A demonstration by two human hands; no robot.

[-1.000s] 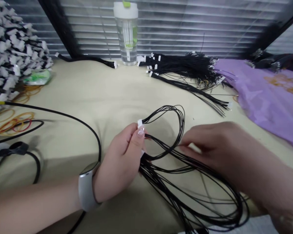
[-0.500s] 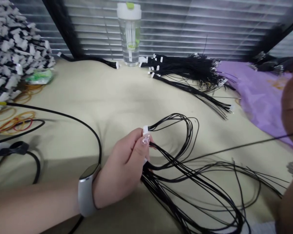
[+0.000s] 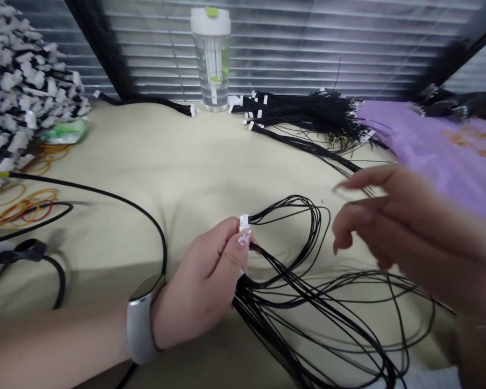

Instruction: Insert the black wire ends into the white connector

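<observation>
The left hand (image 3: 204, 286) is pinching a white connector (image 3: 243, 221) (thumb on top), its black wires (image 3: 308, 292) looping across the counter (image 3: 194, 162). The right hand (image 3: 397, 227) is hovering above them, fingers loosely spread, gripping nothing.

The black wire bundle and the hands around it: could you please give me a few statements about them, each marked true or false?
1. The left hand pinches the black wire bundle near its white connector. True.
2. The right hand grips the bundle. False: it is above the wires, fingers spread, holding nothing visible.
3. A clear bottle stands upright at the back of the table. True.
4. The purple sheet lies on the left. False: it lies on the right.
</observation>
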